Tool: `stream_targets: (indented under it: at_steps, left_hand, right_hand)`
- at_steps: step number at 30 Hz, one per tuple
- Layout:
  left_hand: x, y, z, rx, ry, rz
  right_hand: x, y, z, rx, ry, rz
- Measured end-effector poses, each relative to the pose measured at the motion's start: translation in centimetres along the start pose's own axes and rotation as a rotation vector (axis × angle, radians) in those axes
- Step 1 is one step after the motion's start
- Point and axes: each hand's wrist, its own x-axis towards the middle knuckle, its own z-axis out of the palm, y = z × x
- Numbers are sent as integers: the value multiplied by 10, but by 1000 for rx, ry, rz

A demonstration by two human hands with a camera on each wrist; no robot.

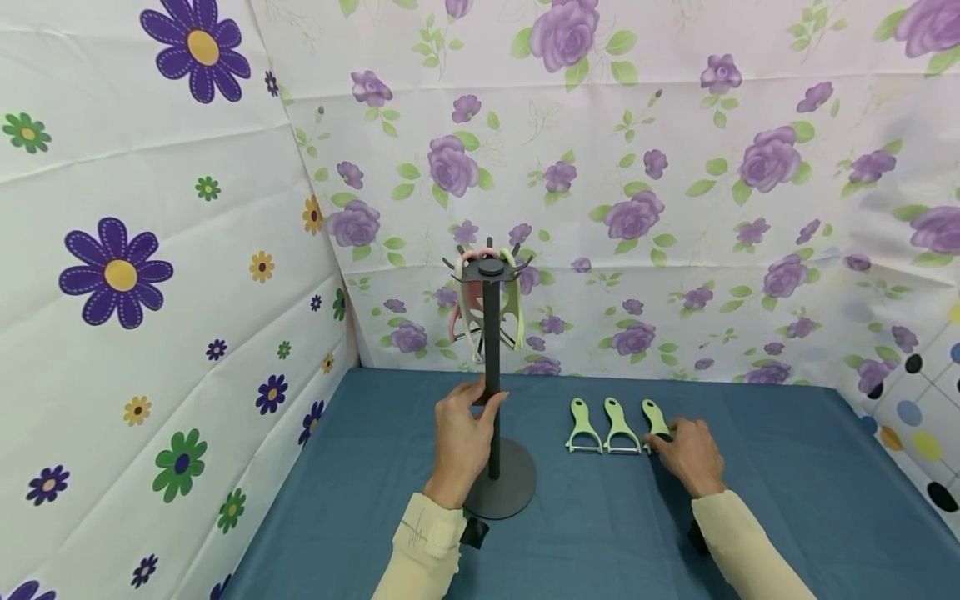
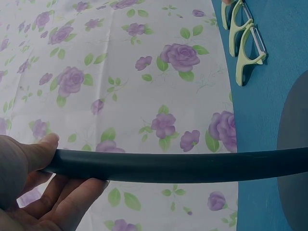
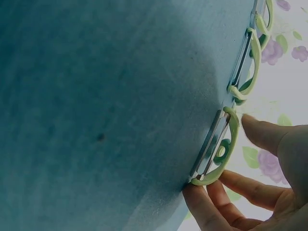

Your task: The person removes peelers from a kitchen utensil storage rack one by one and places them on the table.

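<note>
My left hand (image 1: 463, 433) grips the dark upright pole (image 1: 492, 350) of a stand with hooks at its top. In the left wrist view, thumb and fingers curl round that pole (image 2: 168, 166). Pink, white and green peelers (image 1: 514, 312) hang there, overlapping. On the table, three light green peelers lie in a row: left (image 1: 582, 427), middle (image 1: 618, 427) and right (image 1: 654, 417). Around the right one is my right hand (image 1: 693, 454). In the right wrist view its fingers touch one end of that peeler (image 3: 233, 139), while the thumb appears slightly apart.
The stand's round dark base (image 1: 510, 492) rests on the blue tablecloth (image 1: 585, 533). Flowered sheets hang behind the table (image 1: 675, 317) and along the left side (image 1: 180, 333). A dotted sheet (image 1: 918, 417) borders the right side.
</note>
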Motion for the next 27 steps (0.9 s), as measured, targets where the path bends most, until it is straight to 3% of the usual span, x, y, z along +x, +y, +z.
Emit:
stream_targets:
  at_steps: [20,27]
  left_hand:
    - [0,-3,1,27,-4,-12]
    - [2,-4,1,45,-10,-10]
  right_hand:
    - [-1,-2,-1,17,16,-42]
    - [-3,-3,-4,19,64,-32]
